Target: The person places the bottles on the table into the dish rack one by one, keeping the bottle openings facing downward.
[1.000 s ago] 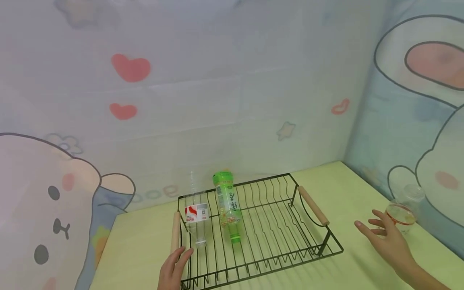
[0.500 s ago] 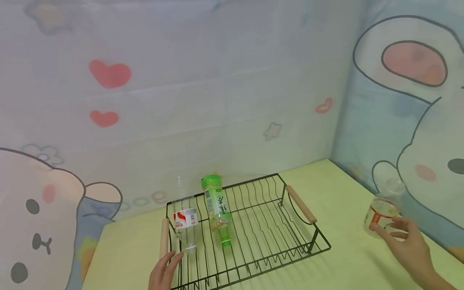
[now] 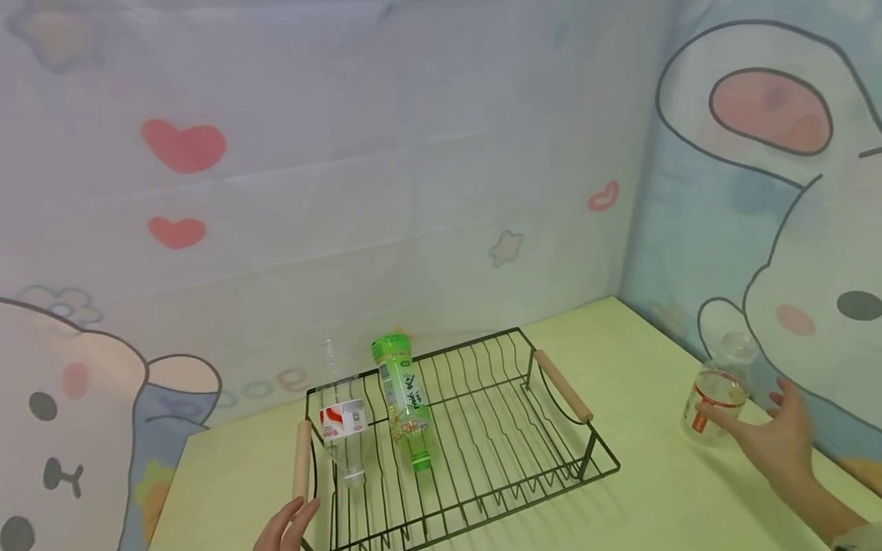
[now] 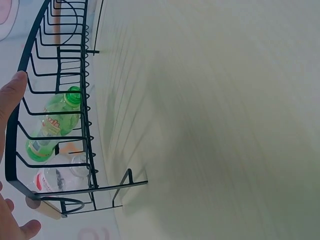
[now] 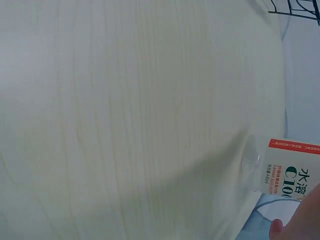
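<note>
A clear bottle with an orange label [image 3: 715,390] stands at the table's right edge, near the wall. My right hand [image 3: 754,421] is spread beside it, thumb against its lower front and fingers behind it, not closed. The right wrist view shows the same bottle's label [image 5: 292,170] and a fingertip [image 5: 280,227] below it. My left hand [image 3: 291,519] lies open at the front left corner of a black wire rack [image 3: 572,459]; its fingers [image 4: 12,90] sit by the rack's rim [image 4: 20,65]. In the rack lie a green bottle [image 3: 403,402] and a clear bottle with a red and white label [image 3: 341,428].
The rack has wooden handles at its left [image 3: 302,459] and right [image 3: 563,385] ends. It sits on a pale green table [image 3: 654,490]. Cartoon-printed cloth walls [image 3: 413,191] close the back and right sides.
My right hand has moved right and reached the orange-label bottle, thumb now on it. My left hand has slipped back a little from the rack's corner. The view has turned right.
</note>
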Available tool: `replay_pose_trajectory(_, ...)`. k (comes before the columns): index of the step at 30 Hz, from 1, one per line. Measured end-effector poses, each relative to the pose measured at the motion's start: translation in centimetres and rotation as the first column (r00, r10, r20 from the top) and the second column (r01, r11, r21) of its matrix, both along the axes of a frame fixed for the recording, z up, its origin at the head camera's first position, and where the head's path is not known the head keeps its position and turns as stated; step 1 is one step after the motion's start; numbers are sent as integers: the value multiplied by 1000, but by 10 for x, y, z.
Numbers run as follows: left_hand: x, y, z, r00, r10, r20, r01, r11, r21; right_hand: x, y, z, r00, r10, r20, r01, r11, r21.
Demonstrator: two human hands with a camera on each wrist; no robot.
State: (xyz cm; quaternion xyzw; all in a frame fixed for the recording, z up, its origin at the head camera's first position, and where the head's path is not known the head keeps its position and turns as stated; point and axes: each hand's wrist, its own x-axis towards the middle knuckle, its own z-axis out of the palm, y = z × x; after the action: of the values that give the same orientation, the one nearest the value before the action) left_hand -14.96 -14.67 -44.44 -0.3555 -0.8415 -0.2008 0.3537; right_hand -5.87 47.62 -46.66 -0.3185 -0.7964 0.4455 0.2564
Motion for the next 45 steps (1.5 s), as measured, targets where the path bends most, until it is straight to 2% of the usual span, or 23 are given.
replay_pose_trajectory(4, 0, -11, -3, 999, 34, 31, -33, 998, -53, -12, 3, -12, 999, 48, 21, -48, 998, -27)
replay_pose_trajectory(6, -5, -18, -12, 999, 41, 24, -39, 997, -72, -18, 4, -18, 998, 51, 31, -50, 998, -30)
replay_pose_trajectory(11, -23, -40, -49, 999, 30, -33, -34, 991, -126, -31, 4, -28, 999, 54, -9, -54, 997, -63)
replay_pose_trajectory(13, -26, -44, -58, 999, 29, -36, -34, 990, -136, -34, 4, -32, 998, 56, -27, -58, 995, -84)
replay_pose_trajectory(16, -25, -44, -60, 999, 48, 3, -48, 991, -127, -39, 4, -37, 999, 42, -15, -43, 993, -107)
replay_pose_trajectory(19, -23, -39, -53, 998, 63, 31, -59, 993, -106, -43, 4, -41, 1000, 21, 4, -20, 990, -142)
replay_pose_trajectory(22, -20, -34, -44, 999, 36, 28, -34, 996, -83, -47, 3, -43, 999, -9, 37, 14, 987, -161)
replay_pose_trajectory(25, -17, -31, -35, 1000, -8, 4, 8, 996, -84, -48, 1, -46, 996, -42, 76, 52, 989, -142)
replay_pose_trajectory(28, -16, -31, -29, 1000, -18, 6, 18, 995, -100, -47, 2, -52, 992, -63, 111, 75, 991, -110)
replay_pose_trajectory(30, -16, -32, -29, 1000, -2, -2, 2, 992, -124, -46, 3, -56, 990, -77, 119, 89, 992, -93)
replay_pose_trajectory(33, -8, -31, -22, 999, 35, -10, -36, 993, -111, -47, 1, -57, 989, -86, 117, 95, 993, -72)
replay_pose_trajectory(36, 1, -19, -8, 998, 50, -25, -51, 998, -38, -48, 0, -55, 989, -91, 119, 99, 993, -59)
replay_pose_trajectory(40, 10, -2, 8, 998, 38, -50, -35, 998, 59, -49, -4, -47, 990, -81, 119, 84, 996, -27)
replay_pose_trajectory(45, 14, 8, 15, 999, -6, -53, 15, 987, 159, -56, -16, -34, 998, -11, 61, 5, 996, 84)
